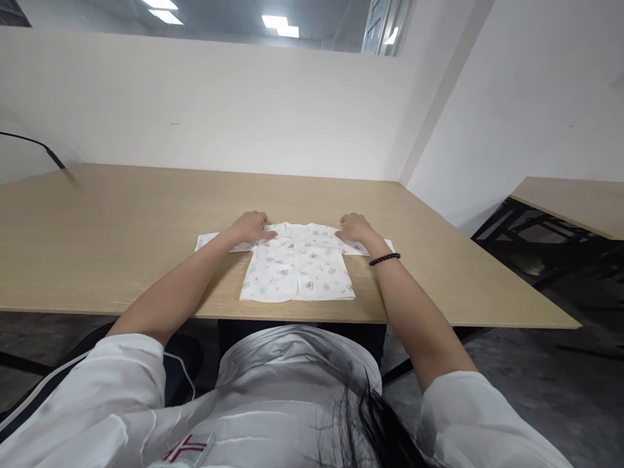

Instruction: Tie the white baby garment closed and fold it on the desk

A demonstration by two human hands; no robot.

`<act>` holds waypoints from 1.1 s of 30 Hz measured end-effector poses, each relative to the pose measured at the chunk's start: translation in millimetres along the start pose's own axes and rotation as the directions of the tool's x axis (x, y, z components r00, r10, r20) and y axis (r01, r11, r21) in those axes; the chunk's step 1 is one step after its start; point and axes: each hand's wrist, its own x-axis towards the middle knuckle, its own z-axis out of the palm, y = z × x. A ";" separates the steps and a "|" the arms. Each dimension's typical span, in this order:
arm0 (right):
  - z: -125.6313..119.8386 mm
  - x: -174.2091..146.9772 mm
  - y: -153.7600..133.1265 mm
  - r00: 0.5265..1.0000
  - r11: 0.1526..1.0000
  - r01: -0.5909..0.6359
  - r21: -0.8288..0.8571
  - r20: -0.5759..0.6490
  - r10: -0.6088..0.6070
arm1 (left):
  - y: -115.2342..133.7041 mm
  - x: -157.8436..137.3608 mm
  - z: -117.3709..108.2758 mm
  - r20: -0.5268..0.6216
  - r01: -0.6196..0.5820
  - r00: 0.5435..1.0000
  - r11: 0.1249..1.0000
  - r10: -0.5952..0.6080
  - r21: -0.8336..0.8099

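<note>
A small white baby shirt [298,266] with a scattered print of little figures lies flat on the wooden table [146,201], its neckline away from me and its sleeves spread to both sides. At the left shoulder, my left hand [251,227] has its curled fingers and thumb closed on the cloth, and its forearm crosses over the left sleeve. My right hand [358,229] grips the opposite shoulder in the same way, hiding part of the right sleeve. A black beaded bracelet [385,259] circles my right wrist.
A white wall [234,110] with a window above it rises behind the table. A thin black rod [54,158] reaches in over the table's far left. Another table [575,201] stands to the right. A white cable [182,364] hangs near my left side.
</note>
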 end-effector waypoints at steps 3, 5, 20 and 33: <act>-11.0 -2.2 27.9 0.995 1.000 -0.003 -0.010 0.096 0.004 | -24.2 4.0 -6.9 0.168 0.031 0.985 0.999 -0.038 0.045; -16.7 -6.9 39.8 0.985 0.999 0.034 0.013 0.167 -0.035 | -35.0 3.6 -14.1 0.307 -0.013 0.951 0.999 0.023 -0.033; -52.5 -23.2 57.0 0.923 0.914 0.335 0.229 -0.275 -0.270 | -68.0 -12.1 -67.9 -0.011 -0.022 1.000 0.926 0.020 -0.377; -64.3 -140.7 65.8 0.950 0.931 0.310 0.192 -0.089 -0.298 | -24.6 -127.9 -90.9 0.177 -0.106 0.974 0.976 0.140 -0.190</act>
